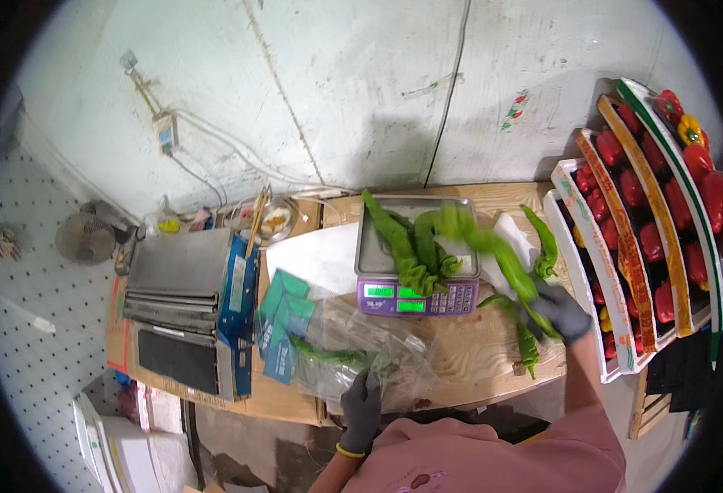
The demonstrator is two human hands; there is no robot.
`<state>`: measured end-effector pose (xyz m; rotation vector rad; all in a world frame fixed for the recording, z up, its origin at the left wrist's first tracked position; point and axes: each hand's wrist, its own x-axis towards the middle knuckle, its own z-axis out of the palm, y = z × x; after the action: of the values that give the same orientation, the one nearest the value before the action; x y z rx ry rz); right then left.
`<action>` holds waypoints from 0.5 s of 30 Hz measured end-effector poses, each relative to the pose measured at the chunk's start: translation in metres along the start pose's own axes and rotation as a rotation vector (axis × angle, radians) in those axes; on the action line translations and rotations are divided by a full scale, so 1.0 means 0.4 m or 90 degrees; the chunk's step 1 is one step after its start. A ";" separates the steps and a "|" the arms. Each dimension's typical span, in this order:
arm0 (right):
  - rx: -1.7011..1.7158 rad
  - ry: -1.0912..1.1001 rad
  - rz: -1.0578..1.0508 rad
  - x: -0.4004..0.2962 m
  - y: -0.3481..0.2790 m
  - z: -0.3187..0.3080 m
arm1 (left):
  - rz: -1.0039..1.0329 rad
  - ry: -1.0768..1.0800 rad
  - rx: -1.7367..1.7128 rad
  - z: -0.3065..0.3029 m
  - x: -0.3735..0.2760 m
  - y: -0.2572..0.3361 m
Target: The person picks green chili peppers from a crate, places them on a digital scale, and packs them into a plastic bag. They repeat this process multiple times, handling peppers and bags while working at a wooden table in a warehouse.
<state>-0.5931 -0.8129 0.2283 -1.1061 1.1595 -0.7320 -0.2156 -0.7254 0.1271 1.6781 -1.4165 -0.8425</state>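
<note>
My right hand [558, 311], in a dark grey glove, grips long green peppers [512, 265]; their far ends blur over the scale's edge. Several wrinkled green peppers [401, 249] lie on the metal pan of a purple digital scale [420, 297] with lit green displays. My left hand [360, 403], also gloved, holds the near edge of a clear plastic bag [398, 385]. Within or under that bag shows a green pepper [330, 354]; which of the two I cannot tell. Beside my right hand another green pepper [528, 351] rests on the wooden table [466, 363].
At the right, stacked trays [611, 271] hold red and yellow bell peppers. One more green pepper [544, 240] lies near them. A blue and grey wrapping machine [176, 308] occupies the left end. Green printed bags [284, 326] lie beside it. Behind stands a metal bowl [275, 219].
</note>
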 end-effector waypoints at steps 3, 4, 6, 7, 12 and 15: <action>-0.044 -0.147 0.285 -0.211 -0.001 0.009 | -0.050 -0.030 0.001 0.015 0.020 0.030; -0.059 -0.138 0.345 -0.246 0.035 0.027 | -0.023 0.010 -0.039 0.026 0.026 0.022; -0.023 -0.214 0.320 -0.277 0.113 0.051 | -0.028 -0.004 -0.010 0.032 0.034 0.043; 0.059 -0.208 0.319 -0.275 0.127 0.087 | -0.029 -0.008 0.009 0.028 0.036 0.049; 0.036 -0.226 0.334 -0.173 0.166 0.206 | 0.060 0.017 0.114 0.041 0.027 0.061; 0.009 -0.206 0.317 -0.090 0.179 0.306 | 0.076 -0.003 0.128 0.043 0.012 0.082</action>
<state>-0.4921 -0.7218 0.1748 -0.8352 1.0848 -0.1664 -0.2455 -0.7355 0.1474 1.7197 -1.6317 -0.6555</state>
